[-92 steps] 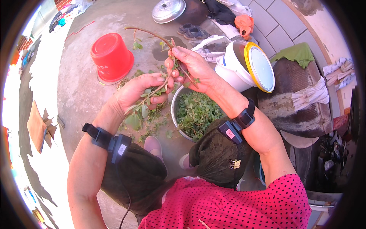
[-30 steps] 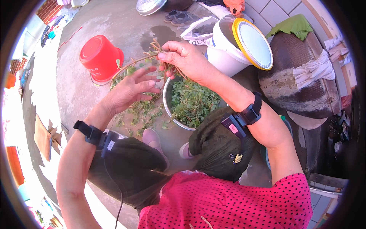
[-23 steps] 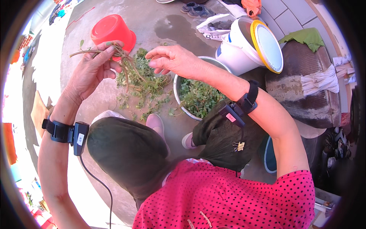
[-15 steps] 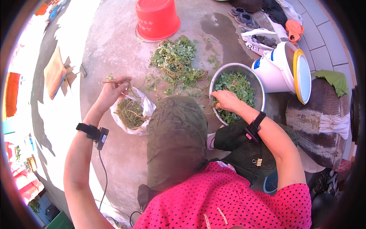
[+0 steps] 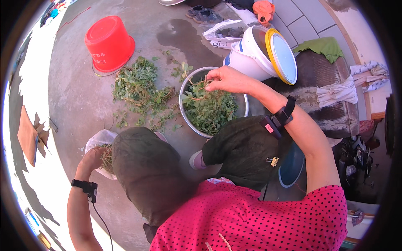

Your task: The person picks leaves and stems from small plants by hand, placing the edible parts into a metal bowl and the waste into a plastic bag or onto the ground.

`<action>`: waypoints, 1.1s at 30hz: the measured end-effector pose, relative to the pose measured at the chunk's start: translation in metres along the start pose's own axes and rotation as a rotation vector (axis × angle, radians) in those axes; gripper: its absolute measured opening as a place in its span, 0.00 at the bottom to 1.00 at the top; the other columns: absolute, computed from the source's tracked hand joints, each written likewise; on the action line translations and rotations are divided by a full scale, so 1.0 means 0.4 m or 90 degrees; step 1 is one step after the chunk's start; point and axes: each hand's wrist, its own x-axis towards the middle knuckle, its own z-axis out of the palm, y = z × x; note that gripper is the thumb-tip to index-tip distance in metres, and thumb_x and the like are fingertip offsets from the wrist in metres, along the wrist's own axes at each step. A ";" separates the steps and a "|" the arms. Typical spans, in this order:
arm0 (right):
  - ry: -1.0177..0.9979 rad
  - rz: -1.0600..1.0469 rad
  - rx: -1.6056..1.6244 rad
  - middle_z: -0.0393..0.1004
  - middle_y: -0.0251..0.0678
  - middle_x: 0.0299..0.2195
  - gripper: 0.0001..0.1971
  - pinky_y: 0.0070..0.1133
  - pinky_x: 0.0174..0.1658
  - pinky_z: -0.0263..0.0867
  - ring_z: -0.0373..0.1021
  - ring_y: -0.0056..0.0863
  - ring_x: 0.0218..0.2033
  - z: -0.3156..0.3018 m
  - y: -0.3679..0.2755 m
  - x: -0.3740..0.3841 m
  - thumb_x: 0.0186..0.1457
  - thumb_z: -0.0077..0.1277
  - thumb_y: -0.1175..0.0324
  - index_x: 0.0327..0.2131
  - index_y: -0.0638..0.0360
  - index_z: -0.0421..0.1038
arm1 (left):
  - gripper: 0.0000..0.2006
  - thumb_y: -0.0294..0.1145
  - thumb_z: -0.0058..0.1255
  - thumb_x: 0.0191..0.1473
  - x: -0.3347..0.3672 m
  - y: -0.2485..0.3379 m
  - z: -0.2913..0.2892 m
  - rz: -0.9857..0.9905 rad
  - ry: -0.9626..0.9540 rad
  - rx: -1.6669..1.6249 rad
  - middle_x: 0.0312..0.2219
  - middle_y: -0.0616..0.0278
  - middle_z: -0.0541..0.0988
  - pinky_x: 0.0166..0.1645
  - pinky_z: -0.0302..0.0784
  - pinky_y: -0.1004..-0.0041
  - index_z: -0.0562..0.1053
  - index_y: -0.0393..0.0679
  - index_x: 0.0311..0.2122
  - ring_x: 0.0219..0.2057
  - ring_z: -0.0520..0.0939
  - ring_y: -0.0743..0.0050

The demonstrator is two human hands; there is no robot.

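Observation:
My right hand [image 5: 228, 79] is over the far rim of a metal basin [image 5: 246, 109], thumb and fingers pinching a leafy sprig [image 5: 187, 69] by its stem. Picked greens [image 5: 211, 113] fill much of the basin below it. At the left, my left hand [image 5: 93, 160] reaches into a white plastic bag [image 5: 99, 138] beside my knee, against a bundle of thin brownish stems [image 5: 107, 158]. Its fingertips are hidden there, so I cannot tell whether they grip anything. A loose heap of leafy greens [image 5: 140, 85] lies on the concrete between bag and basin.
An upturned red bucket [image 5: 108, 44] stands beyond the heap. Behind the basin lies a white bucket [image 5: 247, 58] with a yellow-rimmed lid, near a bag [image 5: 224, 33] and shoes [image 5: 205, 16]. A flattened cardboard piece [image 5: 27, 136] is far left; a blue-green basin [image 5: 292, 167] is by my right leg.
My view has turned rightward. My left hand has lowered from above the bag into it. My right hand has risen from the greens in the basin with a sprig in its fingers.

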 end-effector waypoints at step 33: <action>0.171 -0.061 0.633 0.71 0.24 0.27 0.10 0.10 0.22 0.58 0.63 0.10 0.20 -0.059 -0.144 -0.018 0.55 0.52 0.62 0.34 0.58 0.72 | 0.17 0.43 0.50 0.57 0.196 0.844 -0.523 0.327 0.110 -0.555 0.31 0.73 0.74 0.37 0.67 0.84 0.73 0.39 0.43 0.30 0.70 0.88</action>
